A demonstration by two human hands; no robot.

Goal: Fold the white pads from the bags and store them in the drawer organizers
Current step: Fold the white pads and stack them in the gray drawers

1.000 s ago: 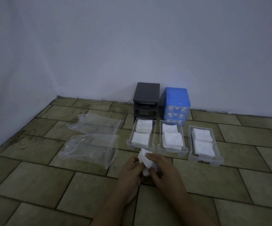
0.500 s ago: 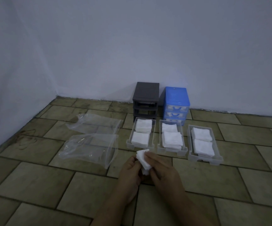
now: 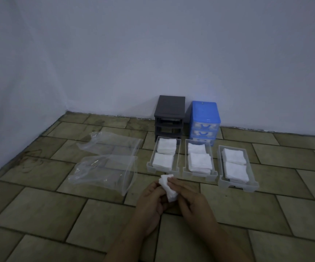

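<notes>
The left hand (image 3: 151, 200) and the right hand (image 3: 187, 199) meet low in the middle of the view, just above the tiled floor (image 3: 39, 208). Both have their fingers curled onto one small white pad (image 3: 169, 188), pinching it between them; it looks partly folded, with a loose corner sticking up at the top. The step in hand is judged to be the folding of this pad.

Just beyond the hands, three clear drawers lie side by side on the floor: the left drawer (image 3: 149, 166), the middle drawer (image 3: 186, 172) and the right drawer (image 3: 221, 181). Each already holds folded pads in two stacks. To the left lie two clear plastic bags (image 3: 103, 171), which appear empty. Against the wall stand a dark organizer (image 3: 169, 106) with open slots and a blue organizer (image 3: 205, 112).

The next move likely calls for pressing the fold flat, then laying the pad squarely on a stack in one drawer.
</notes>
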